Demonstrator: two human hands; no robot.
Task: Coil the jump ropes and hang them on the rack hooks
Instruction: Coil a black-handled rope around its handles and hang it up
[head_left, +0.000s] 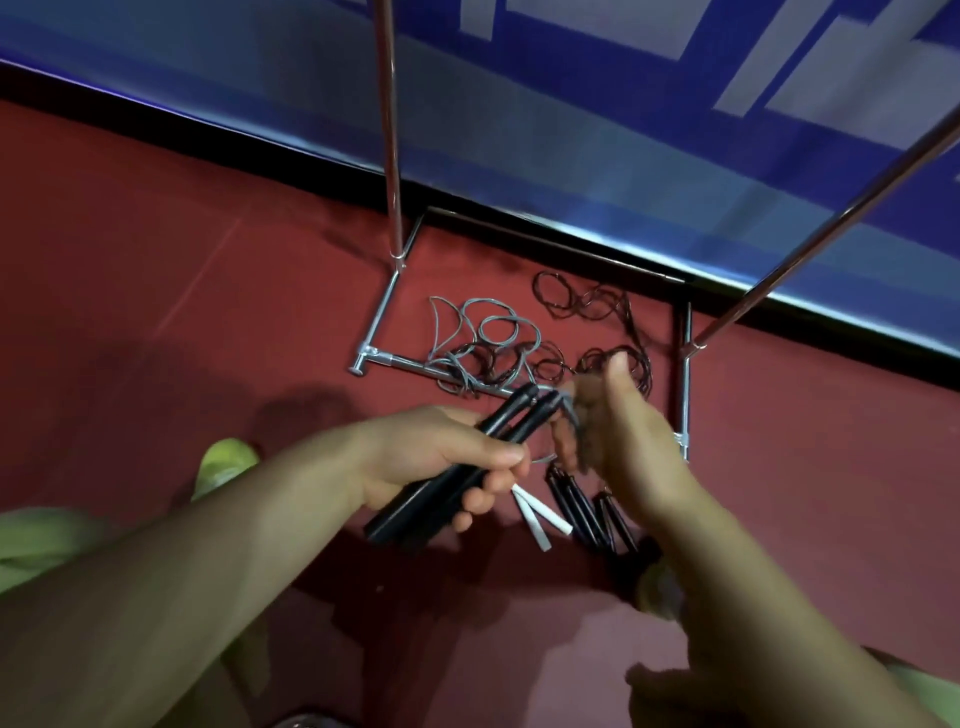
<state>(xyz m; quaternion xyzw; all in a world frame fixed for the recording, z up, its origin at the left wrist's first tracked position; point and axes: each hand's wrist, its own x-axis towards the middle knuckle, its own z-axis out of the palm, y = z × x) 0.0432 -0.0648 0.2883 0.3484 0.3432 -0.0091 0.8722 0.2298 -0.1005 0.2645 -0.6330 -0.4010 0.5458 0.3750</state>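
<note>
**Left hand grips the handles**

Left hand (441, 462) clasps two black jump-rope handles (457, 478) above the red floor (156, 260). Right hand (618, 441) (blurred) pinches the grey cord (569, 410) at their tips. Loose ropes (493, 343) lie tangled across the rack base (415, 364).

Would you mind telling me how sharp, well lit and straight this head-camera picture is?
Head view: dim light, heavy shadows on the red floor; the right hand is motion-blurred, the left hand gripping the black handles is sharper; wide-angle bending splays the rack poles; faint glare on the chrome.
</note>
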